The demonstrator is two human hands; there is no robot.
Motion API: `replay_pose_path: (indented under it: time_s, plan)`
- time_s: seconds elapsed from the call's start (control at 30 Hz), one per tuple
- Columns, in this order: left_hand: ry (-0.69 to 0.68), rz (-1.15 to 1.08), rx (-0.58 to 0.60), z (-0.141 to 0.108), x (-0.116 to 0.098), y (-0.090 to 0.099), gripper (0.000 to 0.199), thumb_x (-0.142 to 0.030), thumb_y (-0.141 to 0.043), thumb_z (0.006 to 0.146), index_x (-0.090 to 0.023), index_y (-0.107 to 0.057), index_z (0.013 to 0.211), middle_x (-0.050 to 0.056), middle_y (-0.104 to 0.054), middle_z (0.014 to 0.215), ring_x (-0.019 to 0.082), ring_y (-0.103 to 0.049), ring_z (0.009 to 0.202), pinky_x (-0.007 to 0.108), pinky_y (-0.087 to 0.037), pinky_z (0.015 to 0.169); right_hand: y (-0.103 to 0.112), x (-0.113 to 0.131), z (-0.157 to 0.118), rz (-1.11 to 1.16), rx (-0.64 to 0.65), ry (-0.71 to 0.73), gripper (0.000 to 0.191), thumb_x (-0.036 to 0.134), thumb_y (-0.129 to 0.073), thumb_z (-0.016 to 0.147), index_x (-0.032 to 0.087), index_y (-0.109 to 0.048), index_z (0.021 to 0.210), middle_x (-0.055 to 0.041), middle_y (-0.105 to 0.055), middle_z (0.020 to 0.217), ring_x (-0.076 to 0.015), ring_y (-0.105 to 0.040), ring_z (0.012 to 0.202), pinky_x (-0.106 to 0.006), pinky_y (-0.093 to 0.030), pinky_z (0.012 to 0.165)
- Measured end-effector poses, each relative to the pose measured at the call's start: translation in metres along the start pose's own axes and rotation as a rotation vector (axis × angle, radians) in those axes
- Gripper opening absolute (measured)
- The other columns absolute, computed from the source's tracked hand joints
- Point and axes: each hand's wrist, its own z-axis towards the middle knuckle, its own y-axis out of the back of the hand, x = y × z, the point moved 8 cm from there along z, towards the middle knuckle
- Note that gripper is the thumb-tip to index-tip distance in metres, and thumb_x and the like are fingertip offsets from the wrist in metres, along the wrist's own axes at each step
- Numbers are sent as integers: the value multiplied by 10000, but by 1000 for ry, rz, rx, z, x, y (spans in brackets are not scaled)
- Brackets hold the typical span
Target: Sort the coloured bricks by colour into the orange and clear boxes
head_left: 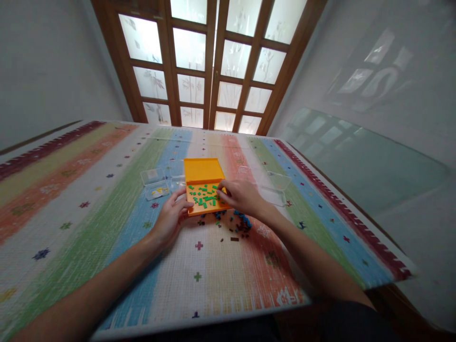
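Observation:
An orange hinged box lies open at the middle of the table, its lid flipped to the far side. Small green toy bricks are scattered across its near half. My left hand grips the left edge of that box, thumb over the rim. Above its right side, my right hand has thumb and fingers pinched together among the bricks; whatever is between the fingertips is too small to make out. Just below the box, a pile of blue and brown bricks rests on the tablecloth, partly under the right wrist.
A clear plastic box with yellow and white pieces stands open to the left. More clear containers sit at the right, behind my right forearm. A loose brown brick lies nearer me on the striped tablecloth.

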Motion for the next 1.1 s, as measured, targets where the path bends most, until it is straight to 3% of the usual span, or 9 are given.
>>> replay_pose_path:
  time_s: [0.13,0.27,0.4,0.57,0.77,0.97,1.1]
  plan:
    - [14,-19,0,-2,0,-2,457,-43,-725,692,-170,-663,1127,52,-819,857,185,-782,721,225,-595,637,-7,-2,1,-2,13,4,229,278,-556,1006,146,-742,989,-71,-732,807,-147,-542,667,-283,-242,626]
    - [24,-48,-10,-2,-1,-2,464,-15,-701,702,-154,-654,1142,66,-822,846,191,-789,713,218,-601,628,3,-6,-8,110,-85,45,201,260,-580,971,151,-748,951,-23,-667,683,-130,-518,611,-268,-271,619]
    - [23,-50,-37,1,-2,0,447,-2,-676,719,-159,-655,1138,58,-824,843,186,-793,705,211,-610,625,14,-2,-27,282,-141,176,216,271,-580,949,156,-734,851,16,-592,589,-108,-478,540,-250,-313,599]
    - [17,-39,-66,2,-4,2,434,9,-664,731,-157,-661,1131,46,-821,814,181,-792,676,203,-613,597,-14,19,-49,280,83,341,198,215,-570,950,166,-739,861,-17,-682,689,-114,-539,600,-249,-313,595]
    - [11,-64,-84,3,-6,4,424,41,-636,738,-154,-642,1114,39,-820,794,163,-783,642,191,-614,601,-54,30,-52,131,272,278,192,233,-579,972,153,-736,895,-70,-751,801,-135,-562,623,-280,-279,574]
    - [-2,-63,-82,5,-8,6,411,44,-635,725,-154,-652,1085,39,-819,790,168,-789,668,195,-619,619,-60,38,-48,-26,299,177,210,210,-558,969,131,-736,890,-116,-771,816,-147,-542,580,-323,-223,547]
    - [-8,-53,-76,5,-8,7,422,26,-660,710,-157,-654,1089,48,-822,803,188,-804,727,194,-612,616,-49,42,-46,50,209,228,186,222,-571,965,152,-730,900,-79,-756,783,-139,-546,592,-298,-240,551]
